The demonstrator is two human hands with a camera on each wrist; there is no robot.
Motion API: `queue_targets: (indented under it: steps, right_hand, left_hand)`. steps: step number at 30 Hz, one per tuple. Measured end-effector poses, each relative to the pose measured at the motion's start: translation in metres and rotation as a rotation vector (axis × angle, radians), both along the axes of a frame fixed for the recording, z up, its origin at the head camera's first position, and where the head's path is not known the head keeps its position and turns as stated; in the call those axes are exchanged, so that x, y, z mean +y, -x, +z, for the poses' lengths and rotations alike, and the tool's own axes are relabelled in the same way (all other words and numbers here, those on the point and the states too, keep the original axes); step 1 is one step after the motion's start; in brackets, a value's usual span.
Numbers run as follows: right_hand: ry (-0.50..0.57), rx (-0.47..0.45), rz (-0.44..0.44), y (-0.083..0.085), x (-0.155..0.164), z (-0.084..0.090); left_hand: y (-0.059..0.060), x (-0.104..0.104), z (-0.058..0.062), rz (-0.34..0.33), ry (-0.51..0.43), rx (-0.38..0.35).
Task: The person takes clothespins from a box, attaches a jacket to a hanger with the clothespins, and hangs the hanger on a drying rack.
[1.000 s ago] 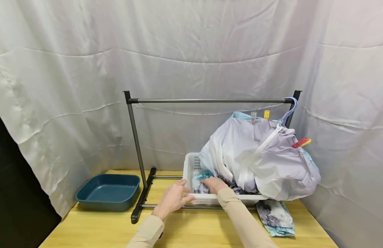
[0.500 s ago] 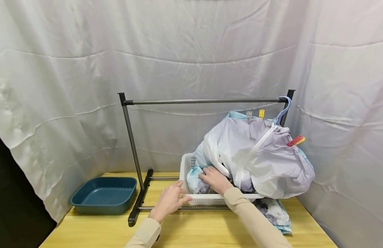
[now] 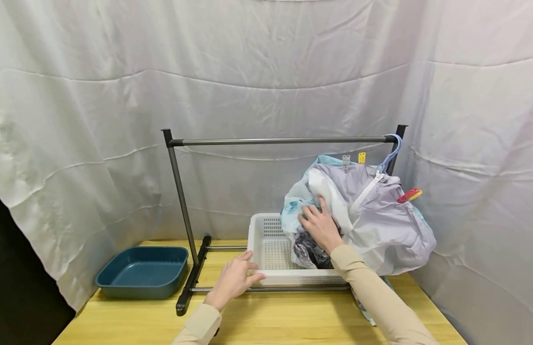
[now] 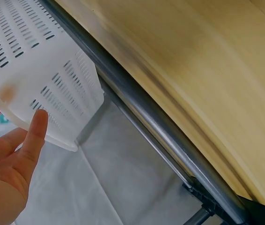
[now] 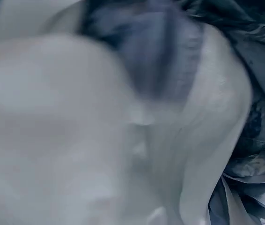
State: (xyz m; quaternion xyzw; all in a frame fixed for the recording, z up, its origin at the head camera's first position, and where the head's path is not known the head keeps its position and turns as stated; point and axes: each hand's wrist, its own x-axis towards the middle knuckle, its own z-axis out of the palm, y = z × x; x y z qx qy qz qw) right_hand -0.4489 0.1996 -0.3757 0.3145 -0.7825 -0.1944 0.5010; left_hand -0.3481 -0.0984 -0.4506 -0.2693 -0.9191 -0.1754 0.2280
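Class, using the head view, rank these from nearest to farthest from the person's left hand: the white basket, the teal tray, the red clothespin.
1. white basket: touched by the left hand at its front-left corner.
2. teal tray: on the table, off to the left.
3. red clothespin: upper right, on the garments.

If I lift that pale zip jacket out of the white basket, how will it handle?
Probably floppy: the jacket slumps in folds over the basket rim. Likely light and slippery, its fabric thin and shiny. It may snag, being draped with other clothes under the right hand.
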Motion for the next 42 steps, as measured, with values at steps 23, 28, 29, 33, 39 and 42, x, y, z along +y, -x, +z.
queue_targets:
  steps: [23,28,29,33,39,42]
  right_hand:
    - [0.141,0.013,-0.083,0.004,0.076,0.006]
    - [0.142,0.002,-0.099,0.003,0.086,0.005]
    - [0.144,0.005,-0.098,0.002,0.088,0.004]
    - [0.151,-0.004,-0.098,0.002,0.093,0.001]
    - [0.138,-0.157,-0.072,-0.001,0.094,-0.007]
    - [0.141,-0.31,-0.068,-0.005,0.092,-0.012]
  left_hand:
    - [-0.006,-0.049,0.0,0.103,-0.074,-0.039]
    - [-0.007,-0.068,0.002,0.151,-0.103,-0.052]
    - [-0.007,-0.072,0.002,0.154,-0.114,-0.062]
    - [-0.006,-0.086,0.002,0.166,-0.156,-0.114]
    - [-0.005,-0.097,0.0,0.156,-0.183,-0.168]
    - [-0.005,-0.098,0.0,0.152,-0.191,-0.171]
